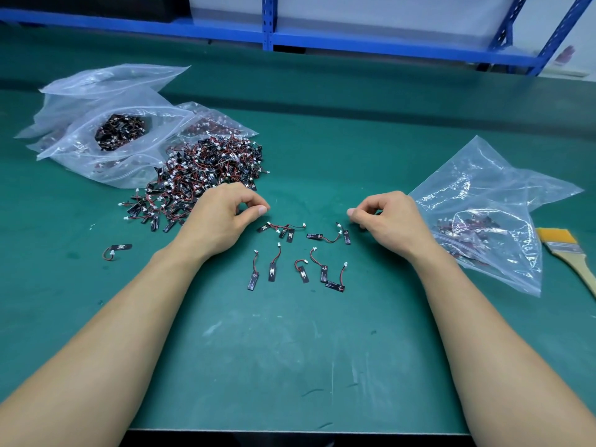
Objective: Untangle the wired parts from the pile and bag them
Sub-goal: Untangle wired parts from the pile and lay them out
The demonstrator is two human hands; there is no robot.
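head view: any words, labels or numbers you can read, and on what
No text here can be read.
Loose wired parts: pale marks on the black tabs, too small to read.
Pile: the same, too small.
Right bag, brush: no print shows.

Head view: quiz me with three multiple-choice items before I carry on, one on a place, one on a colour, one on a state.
1. The paintbrush lies: A far right, beside the right-hand bag; B dead centre; C far left.
2. The table mat is: A white; B green; C grey.
3. The left bag of wired parts is: A zipped shut; B empty; C open at the mouth.

Answers: 1 A, its yellow bristles sit just right of that bag. 2 B, green shows across the whole work surface. 3 C, the dark parts show through its gaping mouth.
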